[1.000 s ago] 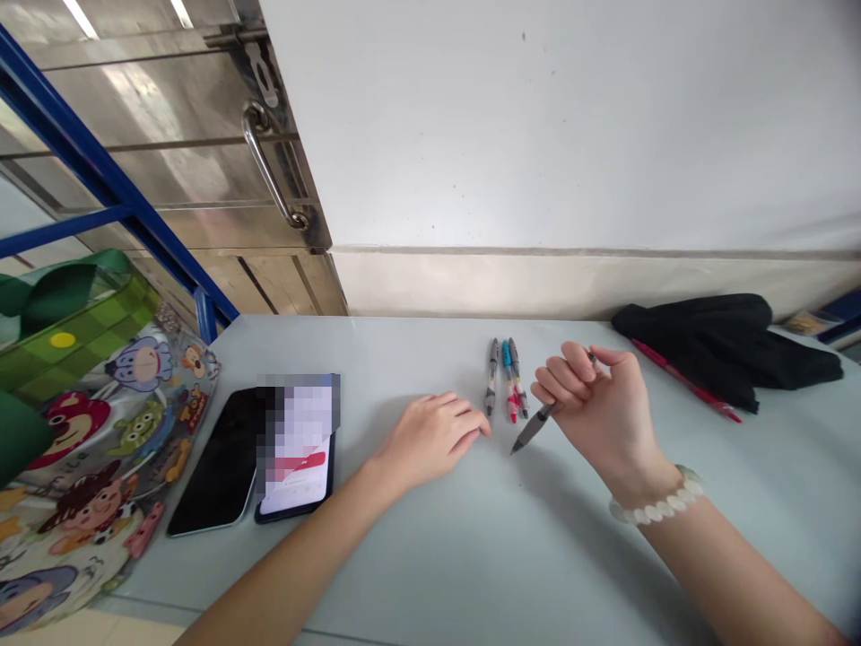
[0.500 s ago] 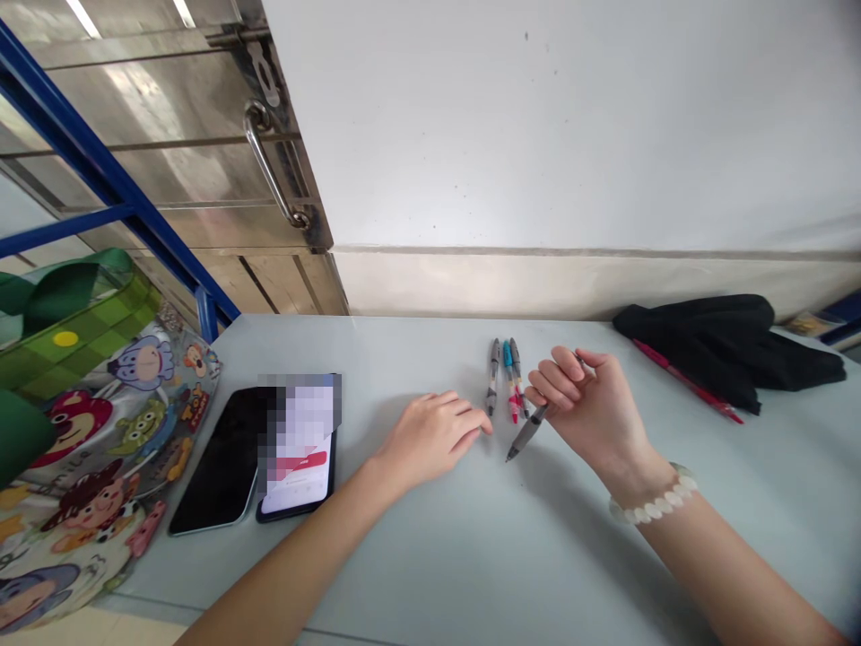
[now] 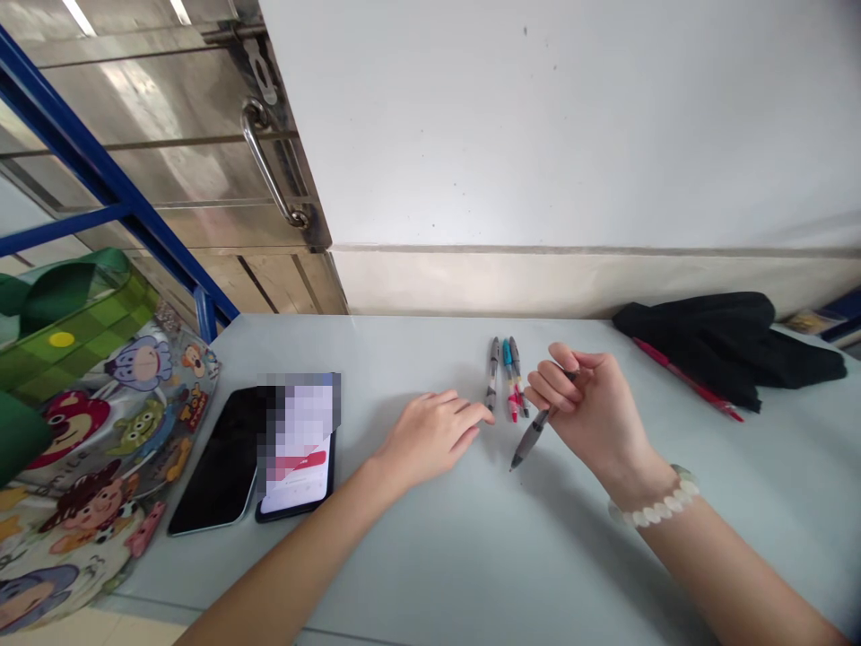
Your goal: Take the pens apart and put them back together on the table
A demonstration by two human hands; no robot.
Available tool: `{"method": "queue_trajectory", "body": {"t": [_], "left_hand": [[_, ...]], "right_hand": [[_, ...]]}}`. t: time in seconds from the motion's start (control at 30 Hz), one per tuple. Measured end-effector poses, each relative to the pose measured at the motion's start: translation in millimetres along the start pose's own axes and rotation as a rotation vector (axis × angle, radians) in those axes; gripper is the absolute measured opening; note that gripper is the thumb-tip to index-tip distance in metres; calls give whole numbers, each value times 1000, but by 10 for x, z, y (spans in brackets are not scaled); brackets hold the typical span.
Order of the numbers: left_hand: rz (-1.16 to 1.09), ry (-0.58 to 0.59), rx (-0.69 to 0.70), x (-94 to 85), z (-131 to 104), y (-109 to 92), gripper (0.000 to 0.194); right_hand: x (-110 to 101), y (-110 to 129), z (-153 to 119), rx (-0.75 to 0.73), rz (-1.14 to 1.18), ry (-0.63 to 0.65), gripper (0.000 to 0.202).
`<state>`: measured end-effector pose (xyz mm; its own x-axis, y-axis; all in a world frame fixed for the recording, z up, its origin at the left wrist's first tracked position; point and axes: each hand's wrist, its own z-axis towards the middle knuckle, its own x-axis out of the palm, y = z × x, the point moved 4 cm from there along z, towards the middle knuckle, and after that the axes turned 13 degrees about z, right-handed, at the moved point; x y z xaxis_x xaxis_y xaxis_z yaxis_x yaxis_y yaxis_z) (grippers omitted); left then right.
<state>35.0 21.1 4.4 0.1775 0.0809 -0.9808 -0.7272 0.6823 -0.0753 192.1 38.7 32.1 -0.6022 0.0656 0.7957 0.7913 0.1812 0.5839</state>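
My right hand (image 3: 592, 408) is closed around a grey pen (image 3: 534, 433), fingers curled over the barrel, with the tip pointing down and to my left and sitting at or just above the pale table (image 3: 471, 556); I cannot tell whether the tip touches the surface. A beaded bracelet (image 3: 656, 507) sits on that wrist. My left hand (image 3: 434, 435) lies palm down on the table, fingers loosely extended and holding nothing, its fingertips just beside a row of three pens (image 3: 509, 388) laid side by side: grey, blue and red, grey. The held pen is just right of that row, near it but apart. At my left lie two phones (image 3: 262, 458), touching each other, next to a cartoon-print bag (image 3: 94, 449). At far right a black cloth (image 3: 726, 345) lies with a red pen (image 3: 686, 381) along its near edge.
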Motion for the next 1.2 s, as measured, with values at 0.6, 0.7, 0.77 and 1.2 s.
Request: {"method": "queue_trajectory", "body": {"t": [0.6, 0.7, 0.77, 1.2], "left_hand": [[-243, -12, -53, -58, -17, -93, 31], [-215, -25, -79, -42, -14, -74, 22], [-157, -52, -127, -49, -9, -26, 21], [99, -166, -303, -122, -8, 224, 25]], "right_hand": [[92, -153, -38, 40, -62, 140, 29], [93, -156, -54, -59, -319, 198, 28], [99, -99, -78, -220, -628, 215, 32], [131, -178, -91, -853, -1939, 473, 18]]}}
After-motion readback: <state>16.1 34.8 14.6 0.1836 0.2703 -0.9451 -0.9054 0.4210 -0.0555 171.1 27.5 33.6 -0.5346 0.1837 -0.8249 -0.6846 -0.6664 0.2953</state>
